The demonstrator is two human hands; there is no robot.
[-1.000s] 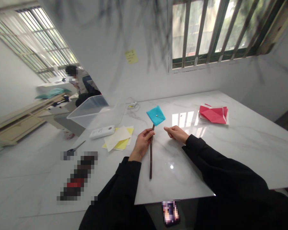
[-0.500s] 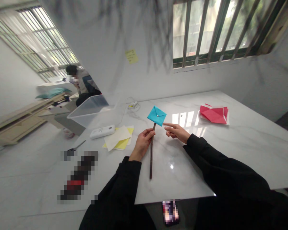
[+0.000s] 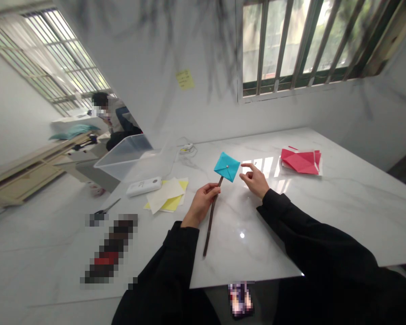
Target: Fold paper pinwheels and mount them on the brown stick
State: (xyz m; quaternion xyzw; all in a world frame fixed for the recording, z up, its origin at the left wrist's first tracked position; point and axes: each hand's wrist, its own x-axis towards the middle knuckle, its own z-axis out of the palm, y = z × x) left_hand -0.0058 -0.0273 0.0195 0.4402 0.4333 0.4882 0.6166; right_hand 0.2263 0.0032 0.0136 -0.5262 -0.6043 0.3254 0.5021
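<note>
My left hand (image 3: pixel 201 205) pinches a thin brown stick (image 3: pixel 209 230) near its upper part, thumb against the fingers. At the top of the stick sits a blue paper pinwheel (image 3: pixel 225 169), folded into a small square with a pin at its centre. The stick leans, its lower end toward the table's front edge. My right hand (image 3: pixel 256 181) is just right of the pinwheel, thumb and index finger apart and nothing between them. The index fingertip is very near the pinwheel's right corner; whether they touch, I cannot tell.
Left on the marble-look table (image 3: pixel 277 239) lie yellow and cream paper sheets (image 3: pixel 165 194), a white device (image 3: pixel 144 186), scissors (image 3: pixel 108 208) and a clear plastic bin (image 3: pixel 122 155). Red paper (image 3: pixel 302 161) lies at the right. Another person (image 3: pixel 117 113) sits in the far left background.
The stick has tilted, with the pinwheel moving slightly right and its lower end swinging left. My right hand's pointing finger has bent, its thumb and index finger now apart.
</note>
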